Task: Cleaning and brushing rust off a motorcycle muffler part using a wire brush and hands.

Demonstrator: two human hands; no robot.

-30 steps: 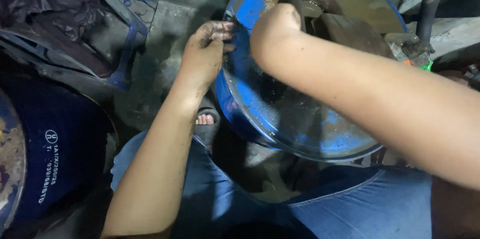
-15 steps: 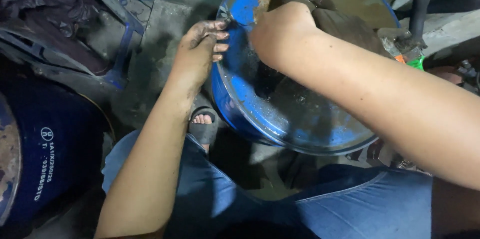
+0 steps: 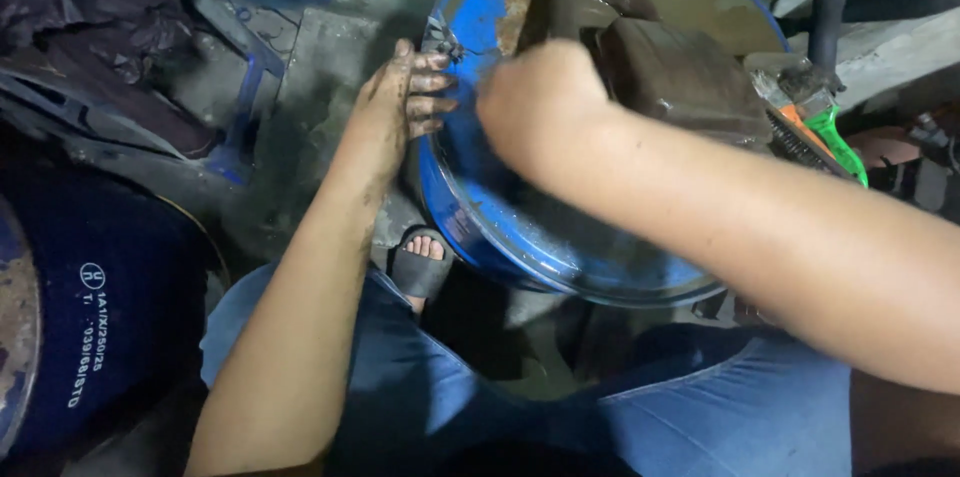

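A round blue basin holding muddy brown liquid stands tilted in front of my knees. A dark, grimy metal part with a curved handle lies inside it. My left hand, smeared with dirt, hooks its fingers over the basin's left rim. My right hand is a closed fist inside the basin, pressed against the left side of the metal part. Its fingers face away, so anything inside the fist is hidden.
A wire brush with a green and orange handle rests at the basin's right edge. A large dark blue drum stands at the left. My sandalled foot is under the basin, above my blue jeans. Dark sheeting lies at top left.
My right fist has slid down from the part's curved handle toward its left side. My left hand stays on the rim, shifted slightly lower.
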